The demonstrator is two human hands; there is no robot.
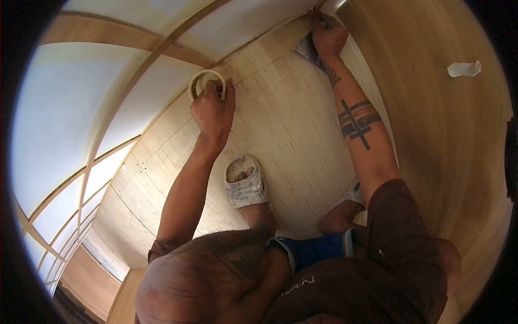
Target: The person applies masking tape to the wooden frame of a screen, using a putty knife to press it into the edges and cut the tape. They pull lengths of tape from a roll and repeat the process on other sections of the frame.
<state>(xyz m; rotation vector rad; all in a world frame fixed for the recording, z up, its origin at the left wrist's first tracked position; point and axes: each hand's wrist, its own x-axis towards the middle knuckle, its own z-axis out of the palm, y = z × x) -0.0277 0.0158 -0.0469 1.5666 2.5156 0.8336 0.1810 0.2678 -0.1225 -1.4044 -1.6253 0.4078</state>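
Observation:
At the foot of the panelled wall, my left hand (211, 110) grips a cream-coloured ring that looks like a roll of tape (193, 82), with fingers over its rim and inside it. My right hand (330, 39) is stretched far forward, low in the corner beside the wood-grain panel. Its fingers are curled closed. A grey, mottled, cloth-like piece (306, 48) shows under that hand, and the fingertips are too dark to make out clearly.
White panels (70, 102) framed by wood strips (129, 73) run along the left. A wood-grain panel (431, 124) with a pale scrap (464, 69) on it stands at the right. My sandalled foot (245, 181) is on the plywood floor (291, 119).

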